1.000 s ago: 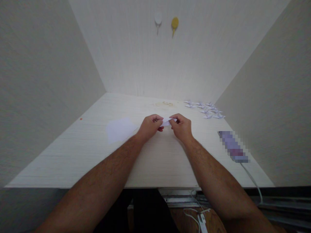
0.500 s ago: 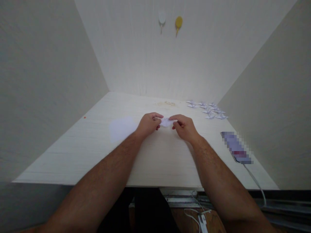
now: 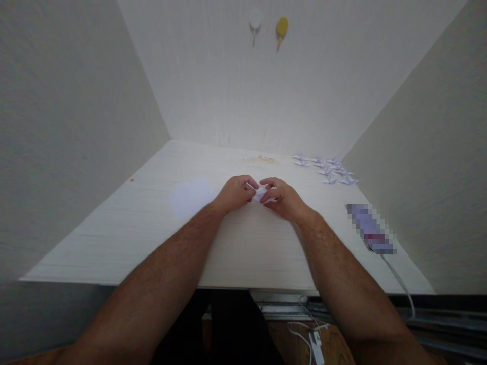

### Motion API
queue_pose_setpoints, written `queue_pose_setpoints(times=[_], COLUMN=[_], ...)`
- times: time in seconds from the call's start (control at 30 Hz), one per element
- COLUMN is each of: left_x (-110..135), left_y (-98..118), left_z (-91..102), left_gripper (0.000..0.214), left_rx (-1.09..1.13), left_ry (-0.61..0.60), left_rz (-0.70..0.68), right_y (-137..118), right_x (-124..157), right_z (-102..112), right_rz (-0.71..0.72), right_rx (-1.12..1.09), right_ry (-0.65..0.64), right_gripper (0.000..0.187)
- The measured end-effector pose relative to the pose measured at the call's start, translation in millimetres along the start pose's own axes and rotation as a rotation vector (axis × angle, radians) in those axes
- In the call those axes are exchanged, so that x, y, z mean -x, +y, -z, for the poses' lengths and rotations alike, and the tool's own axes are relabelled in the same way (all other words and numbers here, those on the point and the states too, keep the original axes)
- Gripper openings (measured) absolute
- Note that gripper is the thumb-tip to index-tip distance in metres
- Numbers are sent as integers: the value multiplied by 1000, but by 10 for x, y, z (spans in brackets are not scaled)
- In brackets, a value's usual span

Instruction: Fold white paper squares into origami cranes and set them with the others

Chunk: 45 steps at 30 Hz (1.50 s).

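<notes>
Between my hands, just above the middle of the white table (image 3: 251, 243), is a small folded piece of white paper (image 3: 259, 195). My left hand (image 3: 238, 193) pinches its left end between thumb and fingers. On the other side, the thumb and fingers of my right hand (image 3: 280, 196) grip the paper and cover much of it. The fine folds are too small to make out. To the left of my left forearm lies flat white paper (image 3: 192, 196), partly hidden by the arm.
Several folded paper cranes (image 3: 329, 171) stand at the back right. A phone (image 3: 369, 229), its screen blurred out, lies at the right with a white cable (image 3: 399, 284) running off the edge. Walls enclose three sides. Below is a power strip (image 3: 316, 347).
My right hand has shifted its fingers on the folded paper, its thumb now nearer the middle. The left hand keeps its pinch. The view has tilted slightly.
</notes>
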State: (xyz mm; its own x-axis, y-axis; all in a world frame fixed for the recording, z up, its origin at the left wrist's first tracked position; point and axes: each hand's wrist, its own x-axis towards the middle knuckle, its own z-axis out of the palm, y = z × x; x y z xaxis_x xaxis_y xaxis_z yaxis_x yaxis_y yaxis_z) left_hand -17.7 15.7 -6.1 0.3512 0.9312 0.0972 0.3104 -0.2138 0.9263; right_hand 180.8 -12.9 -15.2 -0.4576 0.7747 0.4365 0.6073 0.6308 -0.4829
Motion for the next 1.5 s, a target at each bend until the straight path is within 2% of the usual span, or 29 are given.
queue_pose_setpoints(times=[0.2,0.33,0.47,0.57,0.7,0.77,0.9,1.0,1.33,1.43,1.5], left_x=[-1,-4,-8,-5,-6,-11,-23,-25,-12,-10,-9], left_y=[-17,-33,-21,-2,-9,-26,-38,-21,13,24,28], left_z=[56,75,68,58,53,52,51,44,-49,-68,-76], left_gripper=[12,10,9,6,24,28,15,13,13,13,23], left_rx=[29,31,24,92,202,203,231,267,355,416,462], left_ry=[-4,3,34,-30,-142,-115,10,64,147,149,139], left_rz=[-3,-33,-16,-33,-56,-61,-52,-41,-49,-50,-62], right_y=[5,-37,-93,-97,-77,-66,-47,-41,-106,-95,-82], right_x=[-12,-21,-25,-27,-29,-32,-41,-52,-70,-79,-84], right_z=[29,37,45,40,30,24,14,16,-32,-63,-78], right_rz=[-67,-183,-282,-329,-373,-388,-414,-412,-425,-393,-374], right_rx=[-80,-193,-227,-232,-249,-300,-432,-450,-373,-446,-464], right_ry=[23,57,46,47,65,82,124,195,389,410,396], right_gripper=[11,7,11,17,20,20,20,18,17,24,31])
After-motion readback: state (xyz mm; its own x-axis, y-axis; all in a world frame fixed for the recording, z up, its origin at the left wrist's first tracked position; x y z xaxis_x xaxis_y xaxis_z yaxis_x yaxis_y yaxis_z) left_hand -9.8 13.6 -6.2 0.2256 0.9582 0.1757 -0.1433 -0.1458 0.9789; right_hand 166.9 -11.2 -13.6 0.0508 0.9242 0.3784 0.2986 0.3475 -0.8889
